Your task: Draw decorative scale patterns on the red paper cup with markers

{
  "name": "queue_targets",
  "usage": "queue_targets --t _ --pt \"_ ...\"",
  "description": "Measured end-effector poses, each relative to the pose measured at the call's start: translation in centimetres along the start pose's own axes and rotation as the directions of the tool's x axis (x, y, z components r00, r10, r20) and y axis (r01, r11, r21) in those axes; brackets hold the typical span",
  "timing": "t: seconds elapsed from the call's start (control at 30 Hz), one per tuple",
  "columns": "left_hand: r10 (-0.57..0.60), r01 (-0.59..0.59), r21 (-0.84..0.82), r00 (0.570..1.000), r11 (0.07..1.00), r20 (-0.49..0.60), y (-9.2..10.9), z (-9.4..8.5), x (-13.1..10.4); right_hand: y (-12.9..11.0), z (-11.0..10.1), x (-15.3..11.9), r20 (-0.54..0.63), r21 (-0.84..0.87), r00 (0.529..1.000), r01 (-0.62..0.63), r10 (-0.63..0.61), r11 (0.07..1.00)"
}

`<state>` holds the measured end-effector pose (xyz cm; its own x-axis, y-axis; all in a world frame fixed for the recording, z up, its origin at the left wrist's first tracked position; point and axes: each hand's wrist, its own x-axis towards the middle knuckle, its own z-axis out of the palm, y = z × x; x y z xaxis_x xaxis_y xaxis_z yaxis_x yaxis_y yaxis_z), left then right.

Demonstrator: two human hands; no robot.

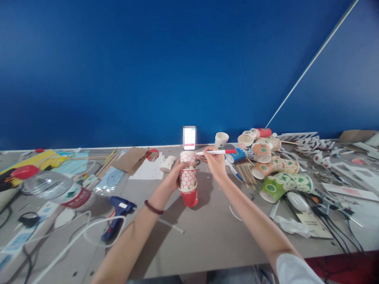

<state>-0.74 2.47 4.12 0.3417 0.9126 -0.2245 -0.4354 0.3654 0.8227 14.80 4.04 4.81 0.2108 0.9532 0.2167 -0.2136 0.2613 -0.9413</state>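
Observation:
Over the middle of the table my left hand [174, 176] is wrapped round a stack of paper cups [188, 180]. Its upper part is white with a red scale pattern, and the bottom cup is red. A red marker [220, 152] lies in the closed fingers of my right hand [215, 163]. The marker's tip points left, close to the upper edge of the stack; whether it touches cannot be made out. Behind the cups a lit phone [190, 138] leans upright against the blue wall.
At right lie decorated cup stacks, one green [272, 188], one blue [235, 156], beside wooden sticks [246, 175]. A white cup [221, 139] stands behind my right hand. To the left are a blue glue gun [117, 217], a plastic bottle [56, 187], white paper [147, 169] and a power strip [28, 236].

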Motion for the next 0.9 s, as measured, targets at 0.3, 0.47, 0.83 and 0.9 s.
queue_targets --t 0.3,0.47,0.83,0.9 --pt "-0.003 0.003 -0.004 1.000 1.000 -0.027 0.10 -0.09 0.03 -0.26 0.02 -0.12 -0.012 -0.017 1.000 -0.007 0.007 1.000" --pt "0.009 -0.010 -0.008 0.999 1.000 -0.037 -0.05 -0.05 0.06 -0.12 -0.04 -0.01 -0.009 -0.013 1.000 -0.009 0.009 1.000" --pt "-0.080 0.077 -0.067 0.996 0.995 -0.037 0.19 0.07 0.20 0.05 -0.27 0.09 0.041 -0.092 0.996 0.087 -0.083 0.992" --pt "-0.048 0.047 -0.034 0.998 0.998 -0.040 -0.08 -0.16 0.35 0.25 -0.34 0.20 0.062 -0.124 0.992 0.113 -0.106 0.986"
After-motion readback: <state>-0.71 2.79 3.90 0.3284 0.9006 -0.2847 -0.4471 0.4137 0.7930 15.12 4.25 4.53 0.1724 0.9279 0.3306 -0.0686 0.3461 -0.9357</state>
